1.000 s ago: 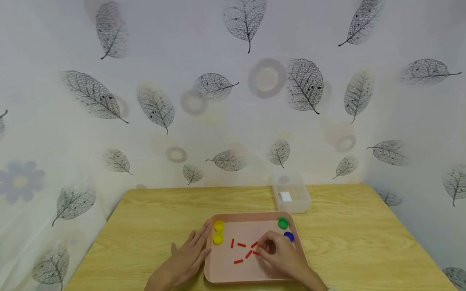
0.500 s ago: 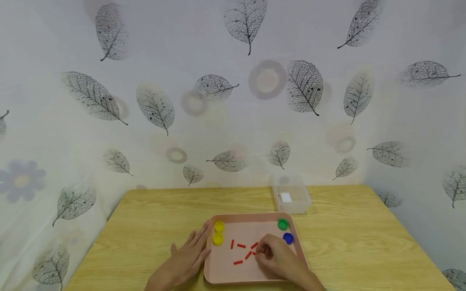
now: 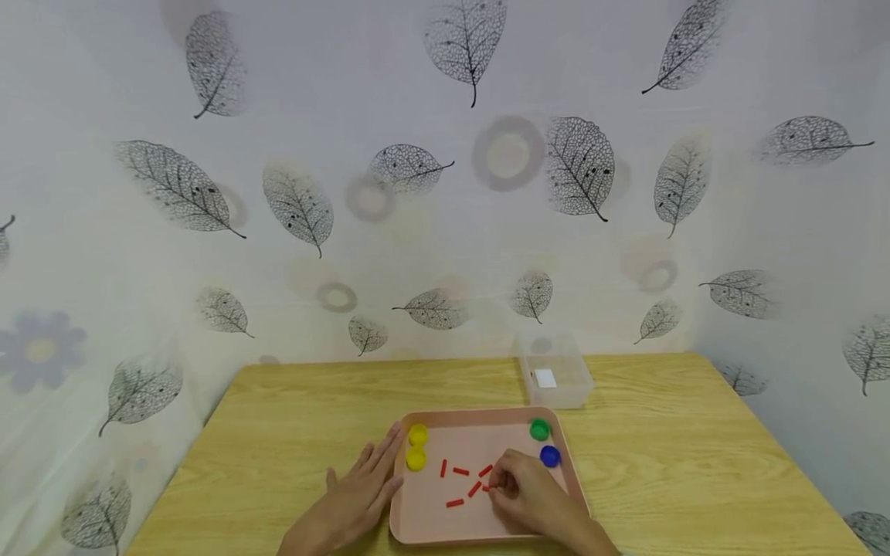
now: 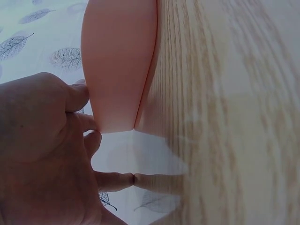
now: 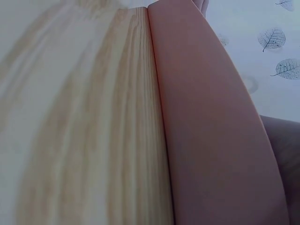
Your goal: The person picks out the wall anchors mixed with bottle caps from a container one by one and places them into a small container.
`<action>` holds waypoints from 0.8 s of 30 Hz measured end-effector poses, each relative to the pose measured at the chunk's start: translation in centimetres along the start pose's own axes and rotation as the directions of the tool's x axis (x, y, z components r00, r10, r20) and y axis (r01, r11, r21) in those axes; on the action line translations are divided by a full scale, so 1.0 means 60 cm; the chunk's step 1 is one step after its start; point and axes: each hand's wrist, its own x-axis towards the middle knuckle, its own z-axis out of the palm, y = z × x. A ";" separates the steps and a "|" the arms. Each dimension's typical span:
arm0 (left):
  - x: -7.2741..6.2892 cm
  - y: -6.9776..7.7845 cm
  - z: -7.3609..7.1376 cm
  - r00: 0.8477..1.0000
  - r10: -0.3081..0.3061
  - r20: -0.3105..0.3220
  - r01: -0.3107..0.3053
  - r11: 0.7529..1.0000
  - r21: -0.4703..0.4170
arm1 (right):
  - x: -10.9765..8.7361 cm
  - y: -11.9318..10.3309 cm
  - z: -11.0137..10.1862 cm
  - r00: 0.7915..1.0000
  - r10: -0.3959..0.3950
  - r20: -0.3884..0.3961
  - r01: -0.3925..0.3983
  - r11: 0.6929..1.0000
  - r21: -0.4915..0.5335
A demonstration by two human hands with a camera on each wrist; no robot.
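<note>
A pink tray (image 3: 427,523) holds several short red sticks (image 3: 475,489), two yellow caps (image 3: 416,459), a green cap (image 3: 539,430) and a blue cap (image 3: 550,456). Inside it, thumb and index finger of my right hand (image 3: 534,496) pinch a red stick (image 3: 486,488), mostly covered by the fingertips. Fingers extended, my left hand (image 3: 353,496) rests against the tray's left rim. The left wrist view shows that hand (image 4: 44,145) touching the tray's outer wall (image 4: 119,65). In the right wrist view, the tray wall (image 5: 211,117) hides most of the right hand.
Behind the tray's right corner stands a clear plastic box (image 3: 570,386) with a white label. Everything is on a wood-grain table (image 3: 681,463). A leaf-patterned cloth (image 3: 389,255) hangs behind it.
My right hand has shifted slightly left and down within the tray, exposing more of the blue cap. The left hand stays against the rim, and the loose sticks keep their places.
</note>
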 end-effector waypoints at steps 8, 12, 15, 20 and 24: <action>-0.002 0.001 -0.001 1.000 0.003 0.003 -0.003 1.000 -0.010 | 0.000 -0.001 0.002 1.000 0.005 -0.022 -0.005 1.000 0.018; -0.003 0.002 0.000 1.000 0.000 0.004 0.000 1.000 -0.016 | -0.003 -0.001 0.003 0.999 0.021 -0.023 -0.021 0.999 0.026; -0.004 0.001 0.002 1.000 -0.003 0.008 0.003 1.000 -0.018 | -0.007 -0.002 0.002 0.999 0.030 -0.028 -0.029 0.999 0.024; -0.002 -0.001 0.003 1.000 0.005 0.001 -0.005 1.000 -0.003 | -0.005 -0.010 0.000 0.997 -0.010 -0.076 0.010 1.000 -0.002; -0.001 -0.002 0.003 1.000 0.009 -0.005 -0.009 1.000 0.002 | -0.005 -0.017 -0.006 0.992 -0.039 -0.117 0.040 0.999 0.002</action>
